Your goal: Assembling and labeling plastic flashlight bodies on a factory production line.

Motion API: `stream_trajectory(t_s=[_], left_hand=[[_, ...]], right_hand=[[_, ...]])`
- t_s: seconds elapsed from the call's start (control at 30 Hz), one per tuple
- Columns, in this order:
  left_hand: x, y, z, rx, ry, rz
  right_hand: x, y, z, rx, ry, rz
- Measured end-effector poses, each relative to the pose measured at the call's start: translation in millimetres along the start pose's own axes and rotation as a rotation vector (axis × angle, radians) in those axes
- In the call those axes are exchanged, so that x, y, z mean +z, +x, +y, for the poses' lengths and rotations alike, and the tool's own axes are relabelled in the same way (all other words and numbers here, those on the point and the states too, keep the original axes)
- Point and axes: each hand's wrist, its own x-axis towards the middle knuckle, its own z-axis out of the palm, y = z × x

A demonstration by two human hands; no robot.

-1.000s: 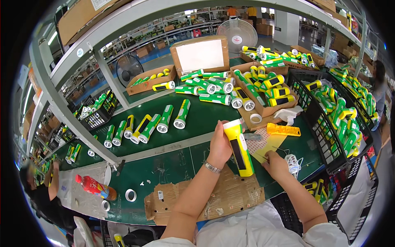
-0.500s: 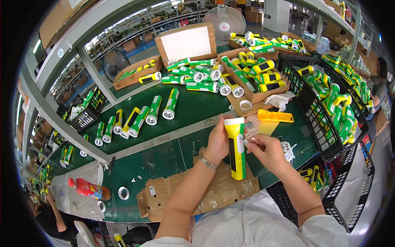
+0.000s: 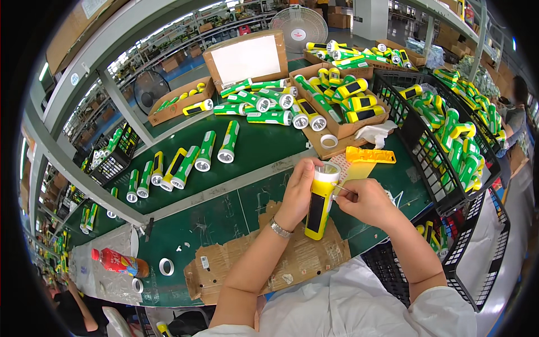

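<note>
In front of me, a yellow flashlight (image 3: 324,187) with a white head and a long black panel stands nearly upright, head end up. My left hand (image 3: 298,194) is closed around its upper part from the left. Close to the flashlight's right side, my right hand (image 3: 368,203) has its fingers pinched together. A thin, light sliver shows at those fingertips, too small to make out. Beneath the flashlight lies a torn cardboard sheet (image 3: 241,258) on the green table. Just beyond my right hand are a dotted sticker sheet (image 3: 340,163) and an orange plastic tray (image 3: 370,155).
Several green and yellow flashlights (image 3: 205,151) lie in a row at left, with more piled beyond. A cardboard box (image 3: 348,130) and a black crate (image 3: 415,135) hold others. A drink bottle (image 3: 119,263) and a tape roll (image 3: 166,267) lie at left. A metal rail (image 3: 224,190) crosses the table.
The flashlight has turned in my left hand, so its black panel faces me more and its head tips toward me. My right hand stays pinched at its side. The view has shifted slightly.
</note>
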Motion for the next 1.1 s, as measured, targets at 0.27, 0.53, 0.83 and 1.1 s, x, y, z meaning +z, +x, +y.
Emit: stream_trajectory(t_s=[0.27, 0.53, 0.83, 1.1], left_hand=[[-7.6, 0.1, -13.0, -0.010, 0.162, -0.076], [9.6, -5.8, -20.5, 0.189, 0.655, -0.153], [-35.6, 17.2, -21.4, -0.144, 0.212, 0.226], [-40.2, 10.6, -29.3, -0.610, -0.784, -0.110]], right_hand=[[2.9, -0.5, 13.5, 0.095, 0.228, -0.091], [9.8, 8.0, 29.3, 0.167, 0.394, 0.211], [12.2, -10.5, 44.9, 0.248, 0.198, -0.015], [8.5, -0.3, 35.8, -0.192, -0.150, 0.192]])
